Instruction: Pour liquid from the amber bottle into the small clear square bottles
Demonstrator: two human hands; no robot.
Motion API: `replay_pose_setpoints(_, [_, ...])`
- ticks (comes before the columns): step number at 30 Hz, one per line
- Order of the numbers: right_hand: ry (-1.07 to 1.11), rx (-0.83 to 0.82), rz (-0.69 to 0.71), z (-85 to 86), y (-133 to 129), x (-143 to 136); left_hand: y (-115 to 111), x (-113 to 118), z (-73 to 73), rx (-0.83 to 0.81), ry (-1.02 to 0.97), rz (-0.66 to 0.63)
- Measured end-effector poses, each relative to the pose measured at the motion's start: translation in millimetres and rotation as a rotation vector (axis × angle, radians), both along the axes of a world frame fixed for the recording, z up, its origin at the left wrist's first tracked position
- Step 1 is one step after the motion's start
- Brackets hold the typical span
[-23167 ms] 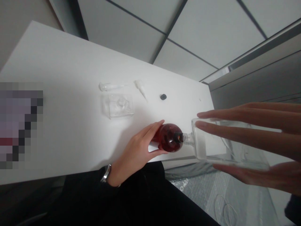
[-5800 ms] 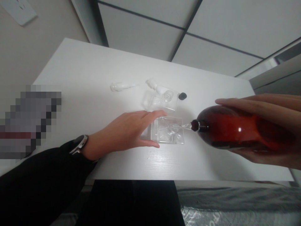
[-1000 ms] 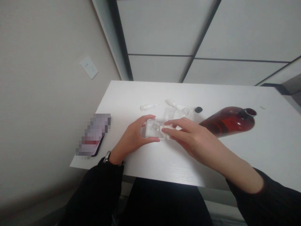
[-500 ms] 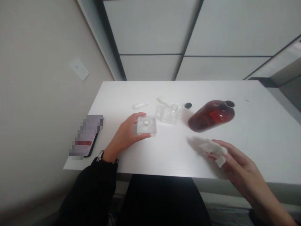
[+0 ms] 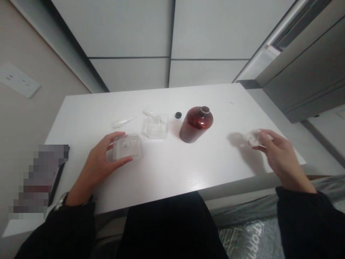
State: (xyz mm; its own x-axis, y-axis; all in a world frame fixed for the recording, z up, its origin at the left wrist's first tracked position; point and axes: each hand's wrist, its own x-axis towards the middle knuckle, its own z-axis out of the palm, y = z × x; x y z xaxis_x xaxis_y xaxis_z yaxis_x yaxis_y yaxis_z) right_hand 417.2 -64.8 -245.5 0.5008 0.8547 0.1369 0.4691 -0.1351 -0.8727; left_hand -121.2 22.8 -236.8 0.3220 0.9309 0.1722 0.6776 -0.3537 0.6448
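Thumb and fingers of my left hand grip the sides of a clear square container at the table's left. Over the right part of the table, my right hand pinches a crumpled white tissue. A second clear square container stands right of the first, with a small clear piece at its back left. Between the hands stands a brown-red bottle, its neck uncapped. Beside it lies a black cap. A clear dropper lies behind my left hand.
A phone, partly pixelated, lies at the left edge of the white table. A wall with a socket borders the left side. Pale panels rise behind the table, and a grey cabinet stands at the right.
The view has turned to the right, so the table's things appear further left. My right hand has moved away to the right with the tissue, now more bunched. My left hand still grips the container.
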Motion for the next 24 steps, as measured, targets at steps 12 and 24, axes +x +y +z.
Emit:
replay_pose_setpoints(12, [-0.652, 0.134, 0.146, 6.1, -22, -51, 1, 2, -0.3, 0.071, -0.041, 0.111])
replay_pose_setpoints(24, [-0.92, -0.09, 0.773, -18.6, -39, -259, 1, -1, -15.9, 0.134, -0.229, 0.091])
